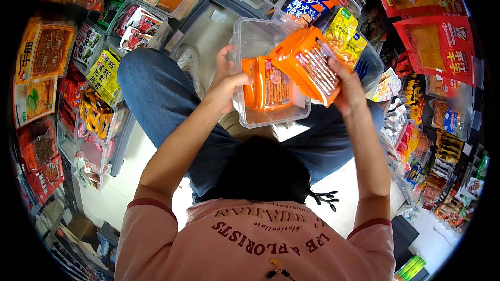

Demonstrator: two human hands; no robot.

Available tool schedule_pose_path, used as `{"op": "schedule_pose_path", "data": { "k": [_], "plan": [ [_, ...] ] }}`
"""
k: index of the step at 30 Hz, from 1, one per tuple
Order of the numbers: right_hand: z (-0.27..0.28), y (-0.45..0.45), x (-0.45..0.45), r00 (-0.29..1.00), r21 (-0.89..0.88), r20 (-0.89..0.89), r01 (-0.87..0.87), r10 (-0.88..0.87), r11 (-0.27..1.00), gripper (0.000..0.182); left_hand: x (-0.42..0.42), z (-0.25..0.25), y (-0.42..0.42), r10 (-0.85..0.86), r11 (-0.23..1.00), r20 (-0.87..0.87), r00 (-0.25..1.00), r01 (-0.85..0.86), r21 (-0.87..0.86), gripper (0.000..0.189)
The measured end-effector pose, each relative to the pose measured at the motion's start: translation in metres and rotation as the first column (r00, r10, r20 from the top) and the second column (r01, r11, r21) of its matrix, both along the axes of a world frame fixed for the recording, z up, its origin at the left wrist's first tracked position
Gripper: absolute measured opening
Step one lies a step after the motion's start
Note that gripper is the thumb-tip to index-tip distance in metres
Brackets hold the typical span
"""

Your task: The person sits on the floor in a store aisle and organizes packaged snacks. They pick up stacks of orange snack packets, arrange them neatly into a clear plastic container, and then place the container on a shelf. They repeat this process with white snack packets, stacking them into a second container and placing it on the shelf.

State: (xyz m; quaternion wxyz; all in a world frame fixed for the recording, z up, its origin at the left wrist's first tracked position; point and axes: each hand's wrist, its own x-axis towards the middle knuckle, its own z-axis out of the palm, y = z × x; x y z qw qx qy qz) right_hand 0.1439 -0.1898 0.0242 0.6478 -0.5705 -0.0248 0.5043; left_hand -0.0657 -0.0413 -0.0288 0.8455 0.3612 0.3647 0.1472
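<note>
A clear plastic bin (pixel 273 119) is tilted over my lap, with my left hand (pixel 226 82) gripping its left wall, thumb over the rim. Inside the bin lie orange snack packets (pixel 267 86) with stick-shaped food showing through a window. My right hand (pixel 345 86) holds a stack of similar orange packets (pixel 306 64) over the bin's right side, fingers along the stack's right edge. Just beyond that hand, yellow snack bags (pixel 343 35) stand in another clear bin.
Clear bins of snack packets (pixel 142 27) curve around in front and at the left. Blue-and-orange bags (pixel 310 4) stand at the front right. Large red bags (pixel 437 47) hang at the right. A grey shelf (pixel 211 19) lies beyond my knees; my shoe (pixel 187 60) is beside it.
</note>
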Motion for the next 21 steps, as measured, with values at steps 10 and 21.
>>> {"op": "schedule_pose_path", "data": {
  "k": [10, 21],
  "plan": [
    [-0.029, 0.008, -0.085, 0.917, 0.014, -0.147, 0.376, -0.37, 0.927, 0.037, 0.003, -0.015, -0.012, 0.198, 0.954, 0.04, 0.979, -0.201, 0.22, 0.089],
    [-0.025, 0.011, -0.078, 0.707, -0.19, 0.707, 0.213, -0.017, 0.958, 0.033, 0.005, -0.015, -0.013, 0.287, 0.949, 0.105, 0.952, -0.298, 0.105, 0.089]
  ]
}}
